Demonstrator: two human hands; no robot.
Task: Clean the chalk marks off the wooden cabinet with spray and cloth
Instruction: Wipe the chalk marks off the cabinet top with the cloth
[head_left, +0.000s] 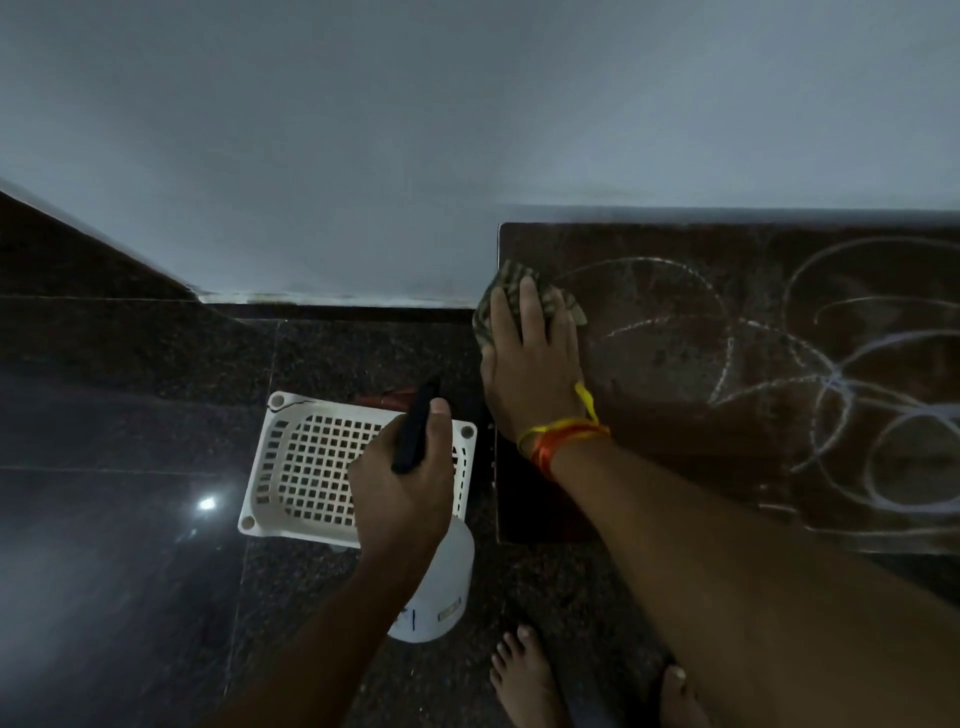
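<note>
The dark wooden cabinet (675, 467) fills the right side, its top covered with white chalk marks (841, 384) in loops and scribbles. My right hand (530, 364) lies flat on a striped greenish cloth (511, 283), pressing it onto the cabinet's far left corner. My left hand (400, 483) grips a spray bottle; its black nozzle (415, 426) sticks up past my thumb and its white body (441, 587) hangs below my hand, over the floor left of the cabinet.
A white perforated plastic basket (291, 467) sits on the dark polished stone floor (130, 519) beside the cabinet, with something reddish behind it. A pale wall (363, 130) rises behind. My bare feet (519, 675) stand at the bottom.
</note>
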